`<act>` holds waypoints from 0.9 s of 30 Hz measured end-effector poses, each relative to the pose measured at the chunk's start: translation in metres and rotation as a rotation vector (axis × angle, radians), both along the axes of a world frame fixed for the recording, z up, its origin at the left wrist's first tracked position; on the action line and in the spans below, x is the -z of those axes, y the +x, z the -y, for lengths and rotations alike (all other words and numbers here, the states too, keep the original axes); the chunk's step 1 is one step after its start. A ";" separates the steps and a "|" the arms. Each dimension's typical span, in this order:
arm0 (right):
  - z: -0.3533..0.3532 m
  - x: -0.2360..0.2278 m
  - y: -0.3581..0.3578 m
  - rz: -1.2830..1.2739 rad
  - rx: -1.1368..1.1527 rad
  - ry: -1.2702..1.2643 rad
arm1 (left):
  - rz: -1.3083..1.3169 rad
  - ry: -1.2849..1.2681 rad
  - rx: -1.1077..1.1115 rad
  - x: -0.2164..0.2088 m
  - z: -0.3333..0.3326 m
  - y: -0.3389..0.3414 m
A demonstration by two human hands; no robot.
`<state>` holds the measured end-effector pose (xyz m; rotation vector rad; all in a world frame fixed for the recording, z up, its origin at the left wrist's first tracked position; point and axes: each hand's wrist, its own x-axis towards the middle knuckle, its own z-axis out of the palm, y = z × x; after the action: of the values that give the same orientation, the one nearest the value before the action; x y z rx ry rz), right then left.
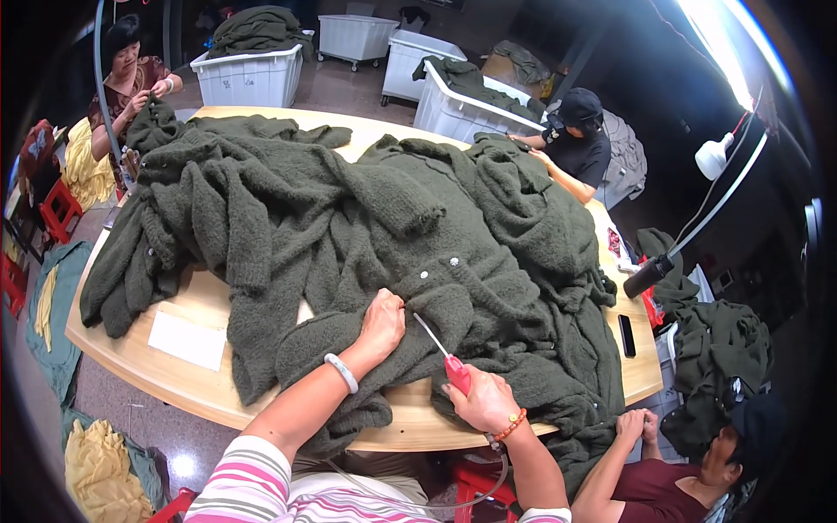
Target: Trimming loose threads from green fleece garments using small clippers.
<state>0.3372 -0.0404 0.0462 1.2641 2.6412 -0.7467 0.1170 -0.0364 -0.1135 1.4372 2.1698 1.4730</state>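
Dark green fuzzy knit cardigans (436, 209) lie heaped over the table, with small shiny buttons on the nearest one. My left hand (382, 327) is closed, pinching a fold of this knit near the table's front. In my right hand (485, 403) is a red-handled tool (457, 373) with a long thin metal tip. Its tip points up and left, close to the cloth just right of my left fingers. A thin grey hose or cord (488, 492) loops below my right wrist. What lies between my left fingertips is too small to make out beyond the knit.
Three people (131, 78) (580, 131) (671, 488) work around the wooden table (113, 327). A white paper sheet (186, 340) lies at its left, a phone (627, 336) at its right. A lamp on a bent pole (715, 157) stands right. White bins (248, 77) line the back.
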 end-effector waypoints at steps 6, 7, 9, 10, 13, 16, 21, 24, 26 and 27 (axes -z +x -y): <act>-0.009 0.003 -0.012 0.084 -0.045 0.043 | -0.358 -0.158 0.060 -0.014 0.023 0.023; -0.008 0.002 -0.015 0.086 -0.054 0.048 | -0.356 -0.160 0.056 -0.014 0.024 0.022; -0.007 0.000 -0.020 0.090 -0.065 0.054 | -0.395 -0.176 0.084 -0.015 0.025 0.020; -0.007 -0.001 -0.022 0.095 -0.064 0.054 | -0.392 -0.175 0.082 -0.013 0.024 0.020; -0.005 -0.004 -0.024 0.071 -0.051 0.058 | -0.436 -0.128 0.070 -0.016 0.026 0.019; -0.006 -0.001 -0.021 0.004 -0.024 0.048 | -0.226 -0.155 0.130 -0.021 0.023 0.016; -0.012 0.004 -0.010 -0.053 0.033 0.020 | -0.015 0.148 -0.086 -0.040 0.012 0.014; -0.013 -0.001 -0.006 -0.112 0.057 0.056 | -0.127 0.058 0.010 -0.057 -0.004 0.009; -0.014 -0.004 -0.006 -0.106 0.120 0.088 | -0.253 -0.004 0.135 -0.055 -0.014 0.009; -0.015 -0.006 -0.005 -0.105 0.122 0.093 | -0.252 0.001 0.137 -0.047 -0.020 0.009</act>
<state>0.3322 -0.0259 0.0518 1.4603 2.7307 -0.7337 0.1264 -0.0169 -0.0668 1.8193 2.1525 1.3091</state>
